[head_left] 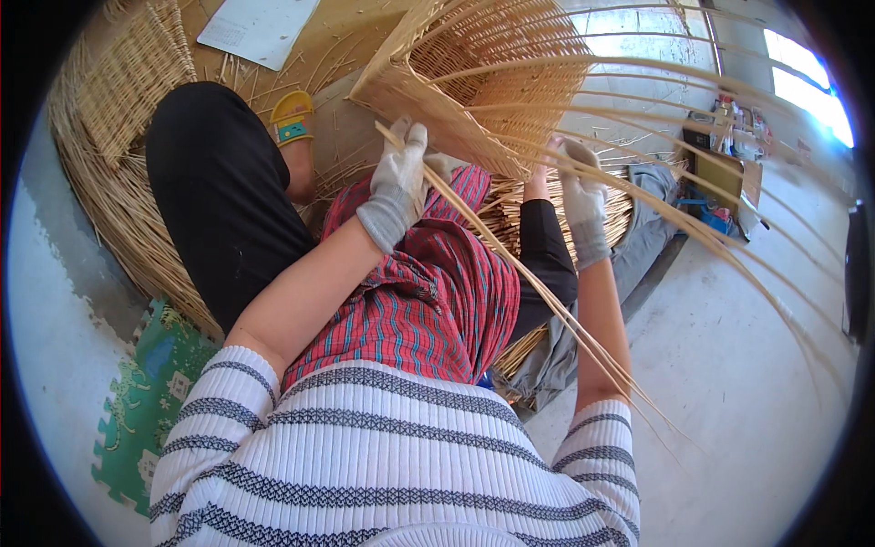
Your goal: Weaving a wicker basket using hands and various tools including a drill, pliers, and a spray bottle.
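Ribbed white knitwear (392, 447) with dark patterned bands lies nearest. Knit-gloved left hand (403, 169): grip pinching slender cane strips (510, 255). Gloved right hand (583, 196): grip cannot be told, behind curved canes (684, 221). Close-woven, boxy basket (442, 114): tilted, just beyond both hands.

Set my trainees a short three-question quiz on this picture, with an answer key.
1. Multiple choice: what does the left hand hold? (a) scissors (b) long pale strands (c) a hammer
2. True or false: the right hand is gloved.
3. Fill in the blank: in the picture, left of the basket, a foot wears a mainly ____ sandal.

Key: 1 b; 2 true; 3 yellow.
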Demonstrator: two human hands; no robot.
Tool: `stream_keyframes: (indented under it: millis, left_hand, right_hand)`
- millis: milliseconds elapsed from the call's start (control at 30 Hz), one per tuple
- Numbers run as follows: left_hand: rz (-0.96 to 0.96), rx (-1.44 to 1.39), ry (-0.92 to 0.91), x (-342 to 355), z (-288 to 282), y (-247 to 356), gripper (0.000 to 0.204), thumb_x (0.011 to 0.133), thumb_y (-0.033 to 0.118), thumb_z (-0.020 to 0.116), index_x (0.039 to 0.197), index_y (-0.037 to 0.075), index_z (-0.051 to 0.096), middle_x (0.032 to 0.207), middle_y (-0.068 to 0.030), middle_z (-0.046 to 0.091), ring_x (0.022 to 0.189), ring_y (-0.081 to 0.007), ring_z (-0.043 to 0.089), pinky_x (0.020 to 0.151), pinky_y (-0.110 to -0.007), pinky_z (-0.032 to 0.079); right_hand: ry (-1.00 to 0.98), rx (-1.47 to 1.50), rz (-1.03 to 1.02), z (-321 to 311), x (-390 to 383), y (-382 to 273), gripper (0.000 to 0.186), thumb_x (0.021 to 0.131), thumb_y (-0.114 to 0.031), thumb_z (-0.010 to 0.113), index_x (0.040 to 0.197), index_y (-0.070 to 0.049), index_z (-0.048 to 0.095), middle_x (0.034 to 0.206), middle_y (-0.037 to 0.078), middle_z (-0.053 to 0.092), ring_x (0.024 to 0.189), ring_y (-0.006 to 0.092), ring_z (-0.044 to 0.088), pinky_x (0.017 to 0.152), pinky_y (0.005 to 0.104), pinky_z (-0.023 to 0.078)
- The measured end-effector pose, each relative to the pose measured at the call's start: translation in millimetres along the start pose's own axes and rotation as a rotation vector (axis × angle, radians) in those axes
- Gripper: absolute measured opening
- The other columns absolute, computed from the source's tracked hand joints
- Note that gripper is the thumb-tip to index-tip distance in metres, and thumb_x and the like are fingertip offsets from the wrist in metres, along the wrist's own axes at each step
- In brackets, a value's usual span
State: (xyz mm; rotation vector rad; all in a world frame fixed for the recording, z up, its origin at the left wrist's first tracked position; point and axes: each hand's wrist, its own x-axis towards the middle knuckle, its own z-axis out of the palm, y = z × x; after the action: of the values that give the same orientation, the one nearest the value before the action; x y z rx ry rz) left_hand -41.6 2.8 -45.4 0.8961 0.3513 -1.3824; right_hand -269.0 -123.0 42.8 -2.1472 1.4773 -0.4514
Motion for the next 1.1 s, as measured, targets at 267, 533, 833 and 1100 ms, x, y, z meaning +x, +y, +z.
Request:
stream_keyframes:
  millis: [267, 533, 833, 1100]
  left_hand:
    - [-0.087, 0.132, -0.179, 7, -3, 30, 0.052, 0.101, 0.031, 0.058, 0.143, 0.011, 0.035, 0.093, -0.0152, 0.064, 0.067, -0.0284, 0.069, 0.058, -0.038, 0.059]
    - [-0.075, 0.738, -0.229, -67, -11, -39, 0.045, 0.1, 0.05, 0.053, 0.093, 0.006, 0.06, 0.069, -0.0036, 0.057, 0.054, -0.0151, 0.056, 0.051, -0.031, 0.047]
    - [-0.328, 0.362, -0.148, -46, -13, -50, 0.031, 0.097, 0.036, 0.063, 0.101, 0.005, 0.063, 0.081, -0.0042, 0.065, 0.069, -0.0137, 0.065, 0.064, -0.029, 0.059]
    - [-0.287, 0.485, -0.156, -18, 5, -58, 0.028, 0.082, 0.022, 0.082, 0.095, 0.002, 0.067, 0.077, -0.0059, 0.068, 0.057, -0.0155, 0.064, 0.046, -0.029, 0.056]
  right_hand:
    - [0.002, 0.378, 0.149, 31, -71, -16, 0.036, 0.106, -0.029, 0.047, 0.118, 0.001, 0.061, 0.111, 0.009, 0.064, 0.087, 0.0147, 0.062, 0.077, 0.0274, 0.055]
    - [-0.746, 0.119, 0.494, 1, -102, -87, 0.034, 0.102, -0.031, 0.057, 0.109, 0.0, 0.067, 0.079, -0.003, 0.061, 0.067, 0.0067, 0.056, 0.059, 0.0225, 0.048]
    - [-0.621, 0.219, 0.707, -42, -97, -103, 0.022, 0.099, -0.018, 0.055, 0.106, 0.0, 0.066, 0.07, -0.002, 0.055, 0.058, 0.0048, 0.05, 0.052, 0.02, 0.041]
    - [-0.719, 0.324, 0.85, -55, -84, -83, 0.025, 0.1, -0.019, 0.052, 0.107, 0.002, 0.063, 0.056, -0.008, 0.039, 0.043, 0.0018, 0.032, 0.037, 0.0196, 0.022]
